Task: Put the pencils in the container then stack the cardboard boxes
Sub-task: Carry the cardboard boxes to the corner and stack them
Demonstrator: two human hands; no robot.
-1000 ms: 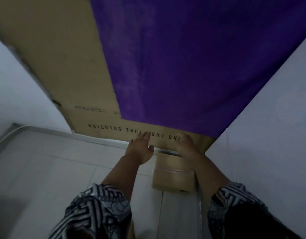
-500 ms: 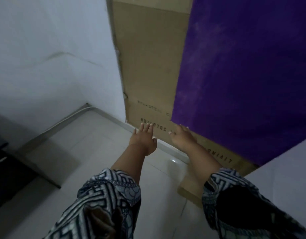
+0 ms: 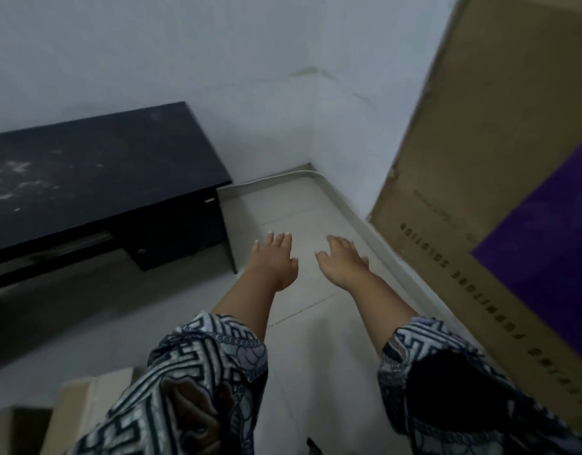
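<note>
My left hand (image 3: 274, 257) and my right hand (image 3: 343, 262) are stretched out side by side over the pale tiled floor, fingers apart, holding nothing. A small cardboard box (image 3: 86, 405) shows at the bottom left, partly behind my patterned left sleeve. Another box corner (image 3: 7, 428) sits at the very bottom left edge. No pencils or container are in view.
A large flat cardboard sheet (image 3: 473, 165) with printed lettering leans against the wall on the right, a purple cloth (image 3: 552, 231) over part of it. A low black desk (image 3: 96, 178) stands at the left against the white wall (image 3: 283, 77).
The view has swung left: the leaning cardboard and purple cloth slid to the right edge, the black desk came into view. Both hands left the cardboard and the small box by it.
</note>
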